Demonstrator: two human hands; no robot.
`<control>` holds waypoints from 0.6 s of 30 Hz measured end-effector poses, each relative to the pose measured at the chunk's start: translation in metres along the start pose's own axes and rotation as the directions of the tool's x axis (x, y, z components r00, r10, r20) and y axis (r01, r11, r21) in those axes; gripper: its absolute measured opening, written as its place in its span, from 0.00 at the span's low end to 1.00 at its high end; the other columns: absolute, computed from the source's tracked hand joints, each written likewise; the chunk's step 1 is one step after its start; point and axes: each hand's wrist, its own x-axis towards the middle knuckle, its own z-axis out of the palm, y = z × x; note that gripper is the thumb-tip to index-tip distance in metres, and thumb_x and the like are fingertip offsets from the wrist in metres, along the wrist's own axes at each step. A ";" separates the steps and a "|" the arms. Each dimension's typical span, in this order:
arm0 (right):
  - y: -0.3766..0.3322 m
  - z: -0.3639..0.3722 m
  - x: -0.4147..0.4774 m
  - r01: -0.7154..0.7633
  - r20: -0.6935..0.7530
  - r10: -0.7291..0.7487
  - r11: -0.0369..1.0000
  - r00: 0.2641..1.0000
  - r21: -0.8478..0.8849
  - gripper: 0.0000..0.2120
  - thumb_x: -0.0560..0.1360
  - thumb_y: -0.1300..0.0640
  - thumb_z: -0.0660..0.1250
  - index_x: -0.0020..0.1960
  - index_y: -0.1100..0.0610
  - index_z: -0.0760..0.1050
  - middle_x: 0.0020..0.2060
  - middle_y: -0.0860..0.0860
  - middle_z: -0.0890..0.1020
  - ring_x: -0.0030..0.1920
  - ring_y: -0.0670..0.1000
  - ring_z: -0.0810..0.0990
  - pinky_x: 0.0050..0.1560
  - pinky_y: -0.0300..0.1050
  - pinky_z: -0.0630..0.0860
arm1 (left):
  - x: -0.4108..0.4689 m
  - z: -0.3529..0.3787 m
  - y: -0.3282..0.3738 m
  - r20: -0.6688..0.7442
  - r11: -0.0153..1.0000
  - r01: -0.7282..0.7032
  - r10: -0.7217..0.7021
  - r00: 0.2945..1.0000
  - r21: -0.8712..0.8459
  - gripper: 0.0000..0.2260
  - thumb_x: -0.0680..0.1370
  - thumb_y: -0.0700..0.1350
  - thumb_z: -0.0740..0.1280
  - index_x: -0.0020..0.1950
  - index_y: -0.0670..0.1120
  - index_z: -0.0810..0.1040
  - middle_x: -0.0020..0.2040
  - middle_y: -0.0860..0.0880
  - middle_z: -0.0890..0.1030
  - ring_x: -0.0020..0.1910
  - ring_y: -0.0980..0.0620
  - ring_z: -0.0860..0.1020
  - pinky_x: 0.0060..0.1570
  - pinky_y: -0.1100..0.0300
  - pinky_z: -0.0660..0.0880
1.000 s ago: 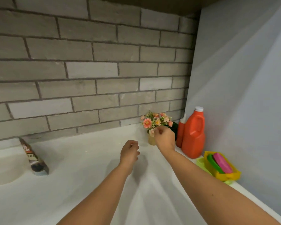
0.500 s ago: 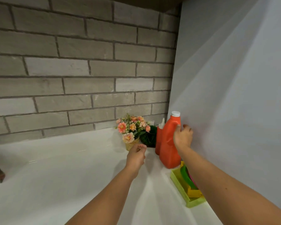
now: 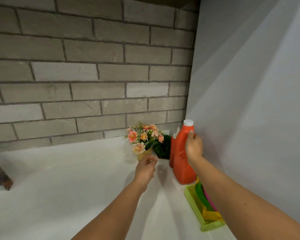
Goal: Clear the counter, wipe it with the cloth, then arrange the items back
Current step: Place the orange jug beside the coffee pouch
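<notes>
At the far right corner of the surface, hard by the white side wall, stands the big orange bottle, upright, its long axis straight up and its white cap on top. My right hand is on it: the fingers go round the upper part on the wall side and the thumb lies on the near face just below the cap, so this hand grips the bottle. Its base seems to be down on the surface; I judge the lift must go straight up and then toward me, since the green tray lies just in front of the base and a smaller orange bottle stands touching or nearly touching on the left.

My left hand is the nearer one to the flower pot, which stands just ahead of it. That hand is loosely curled and holds nothing I can see; whether the fingertips touch the pot I cannot tell. A small green plant sits between the flowers and the bottles. No cloth is in view.
</notes>
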 end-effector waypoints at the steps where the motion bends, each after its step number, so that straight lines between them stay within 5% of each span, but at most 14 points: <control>1: -0.001 0.003 -0.002 -0.008 0.009 0.008 1.000 1.000 0.024 0.22 0.82 0.50 0.50 0.61 0.66 0.71 0.58 0.64 0.77 0.59 0.63 0.74 0.58 0.51 0.70 | 0.001 -0.001 -0.002 0.001 1.000 -0.001 0.001 1.000 0.006 0.04 0.79 0.48 0.62 0.50 0.48 0.73 0.45 0.50 0.74 0.41 0.51 0.73 0.38 0.61 0.71; 8: -0.008 0.025 -0.024 -0.025 0.000 0.025 0.989 1.000 0.148 0.20 0.81 0.51 0.53 0.64 0.63 0.70 0.59 0.61 0.77 0.60 0.61 0.75 0.64 0.55 0.70 | 0.000 -0.014 -0.011 0.044 0.999 0.002 -0.004 0.999 0.047 0.06 0.77 0.47 0.66 0.53 0.48 0.73 0.47 0.50 0.74 0.42 0.52 0.74 0.41 0.61 0.72; 18: -0.053 0.072 -0.103 0.032 0.058 -0.047 0.972 0.997 0.234 0.17 0.82 0.52 0.53 0.59 0.63 0.73 0.51 0.58 0.78 0.53 0.58 0.76 0.53 0.46 0.70 | -0.014 -0.084 -0.025 0.119 0.982 -0.026 0.004 0.993 0.186 0.24 0.68 0.48 0.76 0.61 0.50 0.71 0.57 0.51 0.72 0.52 0.49 0.75 0.45 0.62 0.71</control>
